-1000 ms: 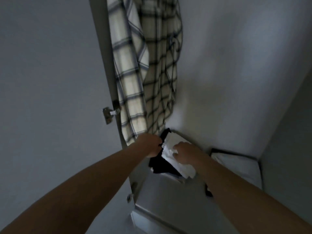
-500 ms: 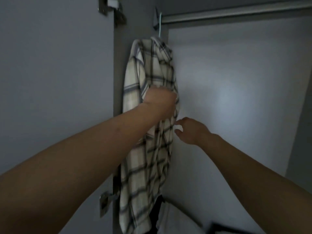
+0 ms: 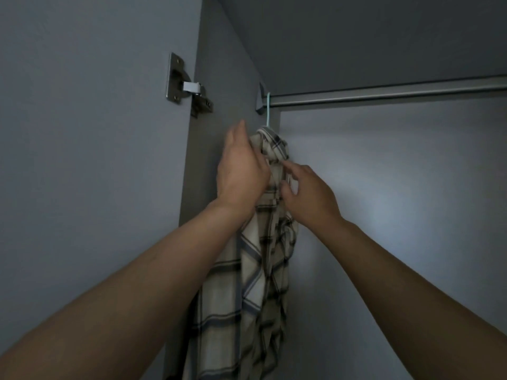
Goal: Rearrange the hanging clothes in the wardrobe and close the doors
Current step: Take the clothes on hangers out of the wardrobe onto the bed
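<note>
A cream plaid shirt (image 3: 247, 283) hangs from a pale green hanger hook (image 3: 268, 108) at the far left end of the metal rail (image 3: 384, 95). My left hand (image 3: 240, 171) lies flat against the shirt's left shoulder just under the collar, fingers straight and pointing up. My right hand (image 3: 308, 194) is at the front of the shirt below the collar, its forefinger and thumb touching the fabric. Whether they pinch it I cannot tell. The wardrobe door (image 3: 82, 160) stands swung open on the left.
A metal hinge (image 3: 186, 87) joins the open door to the wardrobe's side panel (image 3: 219, 91). Right of the shirt the rail is bare, with the pale back wall (image 3: 397, 201) behind it.
My view has tilted up from the folded clothes at the wardrobe bottom to the rail. Both hands rose from those clothes to the hanging shirt's collar.
</note>
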